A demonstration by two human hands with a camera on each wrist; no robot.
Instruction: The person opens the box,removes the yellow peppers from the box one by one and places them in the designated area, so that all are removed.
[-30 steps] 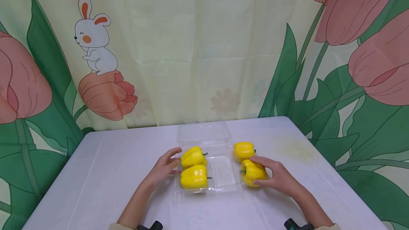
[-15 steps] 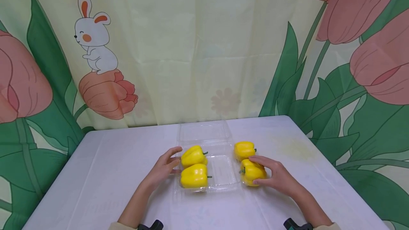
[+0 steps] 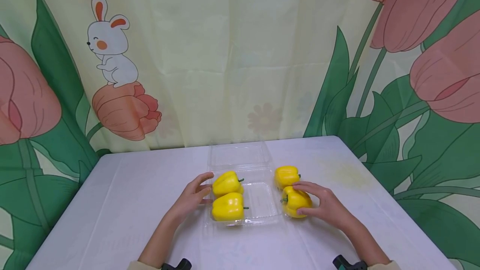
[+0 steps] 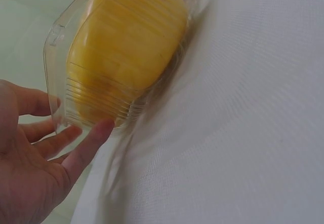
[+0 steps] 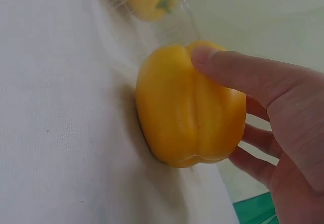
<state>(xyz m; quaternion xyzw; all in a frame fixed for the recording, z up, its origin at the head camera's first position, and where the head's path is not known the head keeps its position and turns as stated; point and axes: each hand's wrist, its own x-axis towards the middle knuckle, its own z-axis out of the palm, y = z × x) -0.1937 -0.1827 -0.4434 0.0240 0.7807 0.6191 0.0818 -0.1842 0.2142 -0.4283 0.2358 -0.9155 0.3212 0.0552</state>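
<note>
My right hand holds a yellow bell pepper on the table, its stem turned left toward the clear plastic container. In the right wrist view, the thumb lies along the top of this bell pepper and the fingers reach behind it. My left hand touches the container's left wall with loosely spread fingers. The left wrist view shows the thumb against the ribbed wall. Two yellow bell peppers, a rear one and a front one, lie in the container's left half, stems pointing right.
Another yellow bell pepper sits just behind the held one, right of the container. The container's lid lies folded back behind it. A white cloth covers the table, and a printed curtain hangs at its far edge.
The right thumb and the held bell pepper have shifted very slightly. The left hand, the container and the other bell peppers stay where they were.
</note>
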